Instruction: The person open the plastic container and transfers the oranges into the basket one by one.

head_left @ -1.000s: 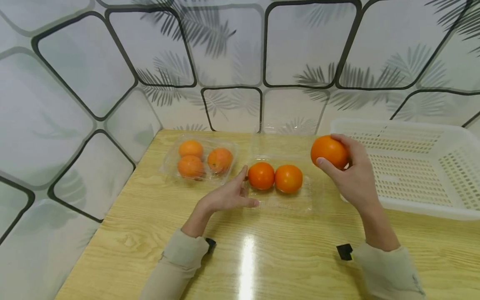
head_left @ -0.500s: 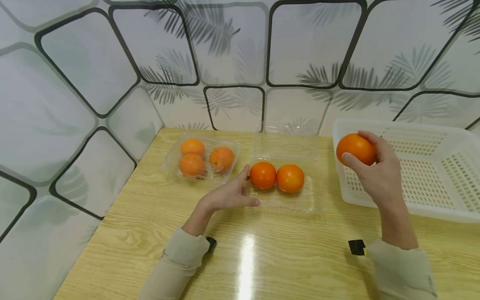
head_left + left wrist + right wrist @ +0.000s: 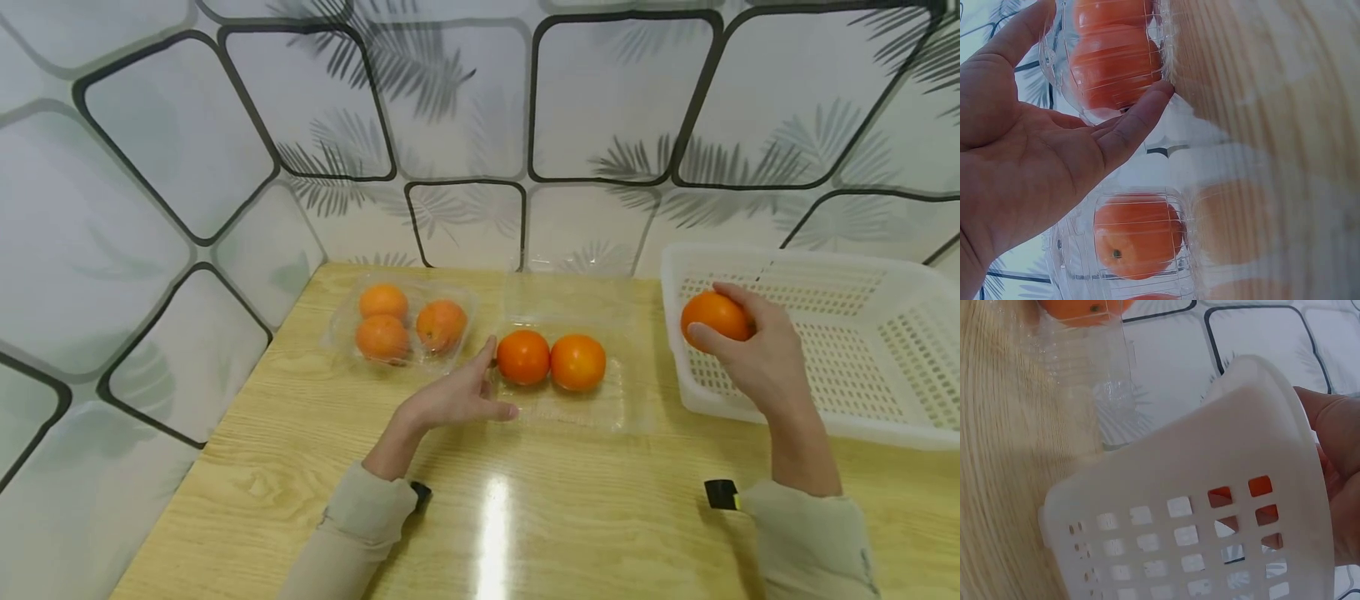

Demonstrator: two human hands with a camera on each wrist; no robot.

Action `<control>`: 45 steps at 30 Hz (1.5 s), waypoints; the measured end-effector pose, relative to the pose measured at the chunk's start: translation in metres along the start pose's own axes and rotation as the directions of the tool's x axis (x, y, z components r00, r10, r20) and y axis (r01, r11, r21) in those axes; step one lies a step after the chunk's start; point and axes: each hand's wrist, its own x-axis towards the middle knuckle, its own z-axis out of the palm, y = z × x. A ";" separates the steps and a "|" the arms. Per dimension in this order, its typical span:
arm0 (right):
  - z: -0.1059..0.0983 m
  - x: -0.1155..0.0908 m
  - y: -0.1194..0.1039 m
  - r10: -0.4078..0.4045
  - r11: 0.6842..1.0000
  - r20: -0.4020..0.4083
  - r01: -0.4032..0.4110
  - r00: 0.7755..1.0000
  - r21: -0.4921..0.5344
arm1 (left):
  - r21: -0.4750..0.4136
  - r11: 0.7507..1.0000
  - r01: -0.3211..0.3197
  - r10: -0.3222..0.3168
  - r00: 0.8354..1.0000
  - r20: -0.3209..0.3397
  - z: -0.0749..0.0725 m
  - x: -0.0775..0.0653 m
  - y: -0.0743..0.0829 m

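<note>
My right hand [image 3: 772,362] grips an orange [image 3: 712,317] inside the left end of the white perforated basket [image 3: 847,354]. In the right wrist view the basket wall [image 3: 1210,437] covers most of that orange, and bits of it show through the holes. My left hand [image 3: 450,400] rests at the left side of an open clear plastic box [image 3: 570,410], fingers extended and thumb by its front corner. Inside sit two oranges, the left one [image 3: 523,357] touching the right one [image 3: 578,362]. The left wrist view shows my left hand [image 3: 1041,156] against this box.
Left of the open box, another clear plastic box [image 3: 431,362] holds three oranges, the nearest one [image 3: 382,338] included. The wooden table [image 3: 300,483] meets a patterned wall [image 3: 465,100] at the back. The open box's clear lid [image 3: 566,296] lies back toward the wall.
My right hand has carried the orange rightward from beside the open box, over the basket's rim, then down into it. The left hand has stayed in place.
</note>
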 end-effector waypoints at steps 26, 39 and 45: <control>-0.004 0.010 0.026 -0.041 0.953 0.355 0.143 0.934 -0.267 | 0.022 1.000 0.010 -0.010 1.000 -0.002 0.002 -0.001 0.001; -0.006 0.018 0.036 -0.030 0.917 0.452 0.204 0.891 -0.342 | 0.005 1.000 0.019 -0.019 1.000 0.000 0.003 -0.001 0.000; -0.009 0.018 0.041 -0.041 0.920 0.460 0.214 0.887 -0.330 | 0.009 1.000 0.005 -0.005 1.000 0.000 0.003 -0.001 0.000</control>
